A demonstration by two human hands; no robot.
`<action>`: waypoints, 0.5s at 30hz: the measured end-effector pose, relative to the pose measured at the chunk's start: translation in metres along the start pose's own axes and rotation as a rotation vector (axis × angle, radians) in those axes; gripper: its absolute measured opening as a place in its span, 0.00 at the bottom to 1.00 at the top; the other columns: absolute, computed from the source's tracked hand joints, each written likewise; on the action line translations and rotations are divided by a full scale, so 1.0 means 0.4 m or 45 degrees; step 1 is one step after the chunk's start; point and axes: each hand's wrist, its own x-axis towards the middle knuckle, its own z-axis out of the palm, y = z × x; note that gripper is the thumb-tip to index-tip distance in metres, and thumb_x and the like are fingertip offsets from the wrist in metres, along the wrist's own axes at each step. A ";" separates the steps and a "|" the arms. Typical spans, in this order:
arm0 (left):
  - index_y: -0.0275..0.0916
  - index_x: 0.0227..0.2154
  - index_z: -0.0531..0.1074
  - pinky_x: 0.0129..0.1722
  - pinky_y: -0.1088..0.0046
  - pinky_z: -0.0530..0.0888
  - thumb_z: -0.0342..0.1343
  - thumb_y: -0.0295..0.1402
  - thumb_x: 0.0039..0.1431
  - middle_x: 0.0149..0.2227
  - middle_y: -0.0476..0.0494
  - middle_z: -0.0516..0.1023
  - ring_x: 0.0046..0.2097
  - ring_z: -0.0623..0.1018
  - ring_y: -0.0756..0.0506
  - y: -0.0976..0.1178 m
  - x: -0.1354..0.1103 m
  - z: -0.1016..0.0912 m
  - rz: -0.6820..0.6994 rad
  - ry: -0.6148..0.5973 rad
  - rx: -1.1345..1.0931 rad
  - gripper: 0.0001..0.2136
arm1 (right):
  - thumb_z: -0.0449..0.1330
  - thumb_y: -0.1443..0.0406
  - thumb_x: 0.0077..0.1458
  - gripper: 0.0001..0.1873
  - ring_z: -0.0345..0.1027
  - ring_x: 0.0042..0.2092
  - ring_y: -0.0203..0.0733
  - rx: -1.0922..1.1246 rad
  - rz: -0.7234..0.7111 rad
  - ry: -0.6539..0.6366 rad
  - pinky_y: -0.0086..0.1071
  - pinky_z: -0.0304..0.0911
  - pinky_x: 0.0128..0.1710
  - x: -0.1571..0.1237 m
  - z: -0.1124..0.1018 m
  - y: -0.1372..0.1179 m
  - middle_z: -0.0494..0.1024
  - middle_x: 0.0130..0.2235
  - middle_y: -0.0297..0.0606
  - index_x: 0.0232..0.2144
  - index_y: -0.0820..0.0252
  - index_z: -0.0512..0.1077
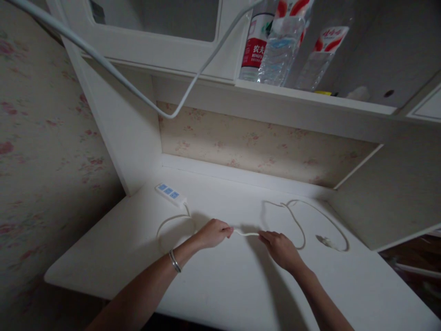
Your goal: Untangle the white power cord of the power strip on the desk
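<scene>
My left hand (214, 233), with a silver bangle (175, 261) on its wrist, is closed on a white power cord (246, 234). My right hand (279, 248) grips the same cord a short way to the right, so a slightly sagging stretch runs between the two. From my left hand the cord loops back to a white power strip (171, 194) with blue socket faces, lying on the desk. Past my right hand it curls in loose loops and ends at a plug (326, 241) on the right.
The white desk (213, 285) has a raised back ledge and side panels. Above, a shelf (320, 100) carries several plastic bottles (257, 48). A pale bent cable or rod (168, 115) hangs across the upper left, near the camera. Floral wallpaper (44, 151) covers the left wall.
</scene>
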 end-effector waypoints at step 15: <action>0.38 0.52 0.68 0.57 0.71 0.64 0.43 0.27 0.61 0.53 0.42 0.73 0.54 0.71 0.47 -0.041 -0.054 -0.109 0.169 0.256 0.337 0.18 | 0.43 0.58 0.64 0.20 0.68 0.49 0.51 -0.134 0.629 -0.058 0.43 0.62 0.43 0.022 0.114 0.286 0.73 0.51 0.43 0.51 0.47 0.71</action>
